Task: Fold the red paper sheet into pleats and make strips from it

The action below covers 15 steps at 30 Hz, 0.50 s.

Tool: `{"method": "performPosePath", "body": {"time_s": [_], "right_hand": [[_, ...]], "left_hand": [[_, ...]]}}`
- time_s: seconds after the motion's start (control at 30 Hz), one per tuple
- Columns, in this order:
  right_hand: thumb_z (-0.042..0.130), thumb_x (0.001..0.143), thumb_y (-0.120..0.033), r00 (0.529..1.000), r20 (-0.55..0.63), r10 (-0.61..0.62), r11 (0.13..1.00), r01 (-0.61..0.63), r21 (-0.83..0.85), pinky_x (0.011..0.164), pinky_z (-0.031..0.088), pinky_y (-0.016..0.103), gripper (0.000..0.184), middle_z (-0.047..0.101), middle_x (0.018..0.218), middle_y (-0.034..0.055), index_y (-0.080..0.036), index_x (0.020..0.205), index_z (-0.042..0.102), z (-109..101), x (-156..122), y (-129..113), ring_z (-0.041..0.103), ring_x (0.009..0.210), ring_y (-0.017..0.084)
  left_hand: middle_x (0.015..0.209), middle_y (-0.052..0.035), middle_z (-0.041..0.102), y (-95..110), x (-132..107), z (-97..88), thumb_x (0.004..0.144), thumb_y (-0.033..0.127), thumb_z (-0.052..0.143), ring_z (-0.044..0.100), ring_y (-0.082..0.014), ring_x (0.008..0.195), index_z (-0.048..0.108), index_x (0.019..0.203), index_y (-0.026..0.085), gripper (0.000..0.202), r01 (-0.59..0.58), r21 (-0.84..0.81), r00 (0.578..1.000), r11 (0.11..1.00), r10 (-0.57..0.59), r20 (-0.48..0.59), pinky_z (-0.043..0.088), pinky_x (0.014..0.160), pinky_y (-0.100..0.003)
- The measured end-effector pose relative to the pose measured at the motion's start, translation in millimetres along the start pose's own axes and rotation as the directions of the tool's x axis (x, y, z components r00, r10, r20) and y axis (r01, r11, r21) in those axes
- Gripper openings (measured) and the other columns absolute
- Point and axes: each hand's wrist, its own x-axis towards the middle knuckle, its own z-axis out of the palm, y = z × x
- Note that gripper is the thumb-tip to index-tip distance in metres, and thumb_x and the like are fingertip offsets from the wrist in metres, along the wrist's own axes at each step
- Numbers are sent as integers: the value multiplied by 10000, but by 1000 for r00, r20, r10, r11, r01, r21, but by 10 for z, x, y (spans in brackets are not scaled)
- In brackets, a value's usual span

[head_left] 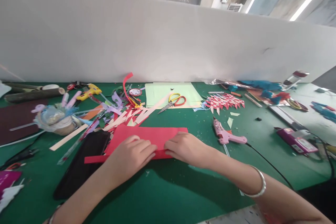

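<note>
A sheet of red paper lies in front of me, its near edge turned up into a narrow fold. My left hand grips that folded edge, fingers curled over it. Close beside it, my right hand pinches the same edge further right. A red paper strip sticks out to the left from under my left wrist. Partly beneath the paper's left side is a black case. Both thumbs are mostly hidden behind the fingers.
Scissors rest on pale green sheets at the back. A pink glue gun with its cord lies right, below a red-and-white woven paper piece. Paper strips, a yellow glue gun and a decorated bundle crowd the left.
</note>
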Motion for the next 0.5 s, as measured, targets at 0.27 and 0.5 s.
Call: {"method": "performPosePath", "body": {"time_s": [0.27, 0.5], "right_hand": [[375, 938, -286, 992, -126, -3, 986, 24, 164, 576, 303, 220, 282, 560, 609, -15, -179, 751, 557, -80, 68, 76, 408, 508, 95], [340, 947, -288, 985, -171, -20, 974, 58, 218, 616, 345, 218, 296, 529, 598, -20, -181, 776, 557, -147, -45, 197, 398, 527, 102]], "left_hand": [[516, 36, 457, 19, 224, 88, 851, 96, 396, 378, -108, 469, 479, 611, 175, 266, -49, 139, 977, 989, 76, -198, 266, 503, -261], [508, 49, 464, -189, 76, -34, 813, 62, 402, 371, -108, 469, 463, 619, 195, 243, -63, 215, 973, 975, 108, -205, 294, 505, -254]]}}
